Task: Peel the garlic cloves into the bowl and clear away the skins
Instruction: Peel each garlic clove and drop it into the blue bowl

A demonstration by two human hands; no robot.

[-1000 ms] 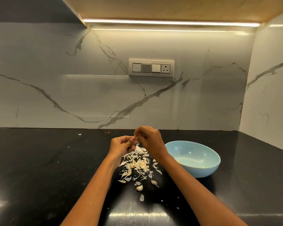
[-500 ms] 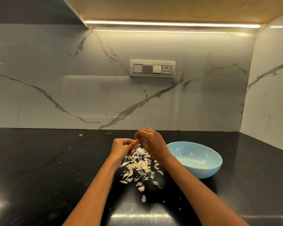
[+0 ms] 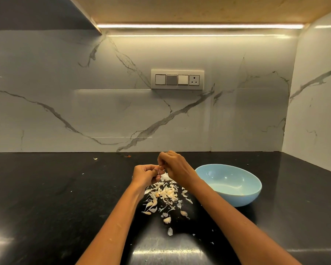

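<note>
My left hand [image 3: 144,174] curls round a garlic clove [image 3: 159,176], of which only a pale tip shows between the fingers. My right hand [image 3: 173,166] is just right of it and slightly higher, its fingertips pinching a thin strip of skin at the clove. Below both hands a pile of garlic skins [image 3: 165,194] and a few cloves lies scattered on the black countertop [image 3: 55,197]. A light blue bowl [image 3: 252,196] stands to the right of the pile; its inside looks nearly bare, with a small yellowish speck near the bottom.
A white marble backsplash with a switch and socket panel [image 3: 177,79] rises behind the counter, and a side wall closes the right. Stray bits lie at the back: a skin flake [image 3: 95,158] and a reddish scrap [image 3: 129,156]. Skin flecks dot the counter near my forearms.
My right hand has lifted slightly away from my left, drawing a strip of skin off the clove. The bowl and the pile stay where they were.
</note>
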